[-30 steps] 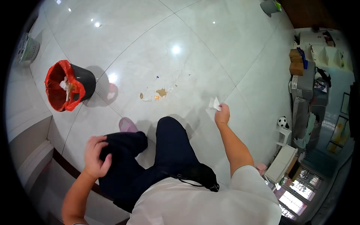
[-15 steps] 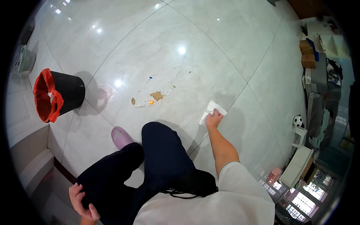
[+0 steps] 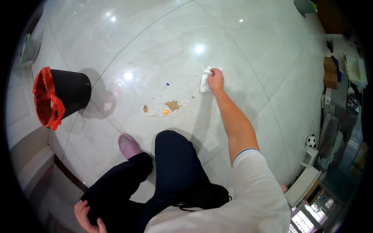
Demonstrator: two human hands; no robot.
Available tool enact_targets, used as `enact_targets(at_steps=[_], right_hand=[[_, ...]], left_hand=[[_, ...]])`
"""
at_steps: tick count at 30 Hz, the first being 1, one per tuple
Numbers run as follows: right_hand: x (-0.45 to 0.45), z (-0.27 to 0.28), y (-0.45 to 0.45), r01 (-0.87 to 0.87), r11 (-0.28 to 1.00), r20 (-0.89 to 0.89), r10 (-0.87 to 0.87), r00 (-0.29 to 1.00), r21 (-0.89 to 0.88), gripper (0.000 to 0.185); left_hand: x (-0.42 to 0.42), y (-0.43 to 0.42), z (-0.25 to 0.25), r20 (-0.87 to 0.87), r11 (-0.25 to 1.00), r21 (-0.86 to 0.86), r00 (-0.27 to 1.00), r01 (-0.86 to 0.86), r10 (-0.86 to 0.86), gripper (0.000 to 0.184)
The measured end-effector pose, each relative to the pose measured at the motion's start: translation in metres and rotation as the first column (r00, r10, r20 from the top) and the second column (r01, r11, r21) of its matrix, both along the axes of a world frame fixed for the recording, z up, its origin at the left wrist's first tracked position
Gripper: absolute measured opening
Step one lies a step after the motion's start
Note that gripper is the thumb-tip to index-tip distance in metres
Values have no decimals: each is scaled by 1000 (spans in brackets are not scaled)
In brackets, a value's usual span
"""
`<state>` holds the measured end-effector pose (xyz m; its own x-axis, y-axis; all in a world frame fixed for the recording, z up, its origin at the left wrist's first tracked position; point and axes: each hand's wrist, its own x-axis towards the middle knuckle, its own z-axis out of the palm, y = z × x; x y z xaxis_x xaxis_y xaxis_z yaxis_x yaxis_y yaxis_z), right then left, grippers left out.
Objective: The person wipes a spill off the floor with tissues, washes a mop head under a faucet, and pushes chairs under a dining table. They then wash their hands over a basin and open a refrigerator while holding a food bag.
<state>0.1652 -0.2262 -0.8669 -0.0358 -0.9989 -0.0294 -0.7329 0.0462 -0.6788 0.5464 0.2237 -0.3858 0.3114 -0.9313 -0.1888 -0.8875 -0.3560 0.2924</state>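
My right hand (image 3: 216,80) is closed on a folded white tissue (image 3: 204,83) and presses it against the pale tiled floor. To its lower left lie a brown patch (image 3: 172,105), a small orange piece (image 3: 166,112), a blue bit (image 3: 168,84), a whitish scrap (image 3: 152,114) and a brown bit (image 3: 145,108). My left hand (image 3: 86,217) rests at my dark-trousered leg with its fingers apart and nothing in them.
A black bin (image 3: 72,90) lined with a red bag (image 3: 47,101) stands at the left. My pink slipper (image 3: 129,146) is on the floor between the bin and my knee. Along the right are a toy football (image 3: 311,140), a white stool and boxes (image 3: 331,75).
My right hand has moved the tissue forward and slightly left across the floor. The left hand stays by my leg. The view has shifted a little.
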Motion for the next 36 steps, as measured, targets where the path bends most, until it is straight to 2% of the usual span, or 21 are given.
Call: enact_targets(at_steps=[2,4,6,7,9,12,13,14,15,16,18,19,20,21,23,24,26,28,30,34,36], right_hand=[[33,6,15,-166,986,12,166,986,-33,17],[59,9,37,-256,965,14,257,966,-54,16],[71,11,59,-456,883,23,461,887,-110,15],[74,20,69,-455,884,23,460,888,-110,15],[75,44,82,-465,874,268,419,868,140,15],[16,36,53,-202,975,292,166,942,98,16],[-17,26,34,-72,997,255,60,965,37,13],[-49,25,11,70,996,139,-77,987,50,10],[-86,12,-13,175,982,30,-173,984,-67,12],[-139,-21,-38,276,961,103,-276,956,15,14],[-159,-17,-52,469,820,141,-533,834,327,18],[-149,-21,-56,461,822,144,-528,837,334,18],[-136,-26,-58,406,876,15,-424,906,262,18],[-118,-25,-61,333,923,-123,-314,942,193,19],[-54,-22,-49,43,993,-134,-58,989,-108,19],[-19,-11,-44,-95,986,-197,67,978,-134,15],[39,2,-26,-225,964,-101,211,972,-143,13],[86,8,-12,-358,919,-35,357,933,-167,13],[129,15,12,-471,869,11,478,878,-151,13],[157,27,72,-667,735,-4,672,741,-125,13],[156,35,85,-822,569,1,822,569,-20,13]], left_hand=[[9,-35,-3,-103,955,296,993,-20,53,28],[0,-93,-29,-260,945,308,946,-108,193,30],[0,-141,-83,-442,963,246,897,107,13,28],[-1,-164,-119,-511,940,301,860,158,19,29],[-13,-202,-205,-559,936,340,819,87,127,28],[-39,-229,-294,-659,948,259,683,-187,315,29],[-45,-222,-319,-659,945,263,679,-196,324,29],[-51,-212,-343,-681,923,296,623,-247,385,29],[-53,-204,-354,-697,896,331,564,-295,443,29],[-54,-197,-353,-689,891,334,566,-308,454,29],[-53,-183,-346,-701,877,435,534,-205,473,28],[-48,-178,-340,-662,874,440,582,-208,472,28],[-39,-172,-334,-658,870,444,582,-213,478,28],[-23,-165,-332,-581,867,481,692,-130,427,27],[-3,-154,-310,-496,849,528,813,4,305,25],[6,-155,-284,-490,847,528,838,64,242,26],[11,-158,-224,-487,845,508,865,169,119,25],[1,-169,-154,-516,822,543,840,168,169,28],[-7,-170,-102,-637,874,428,763,232,110,33],[-19,-158,-50,-727,889,323,686,324,14,41],[-23,-155,-48,-714,911,282,700,302,-11,45]])
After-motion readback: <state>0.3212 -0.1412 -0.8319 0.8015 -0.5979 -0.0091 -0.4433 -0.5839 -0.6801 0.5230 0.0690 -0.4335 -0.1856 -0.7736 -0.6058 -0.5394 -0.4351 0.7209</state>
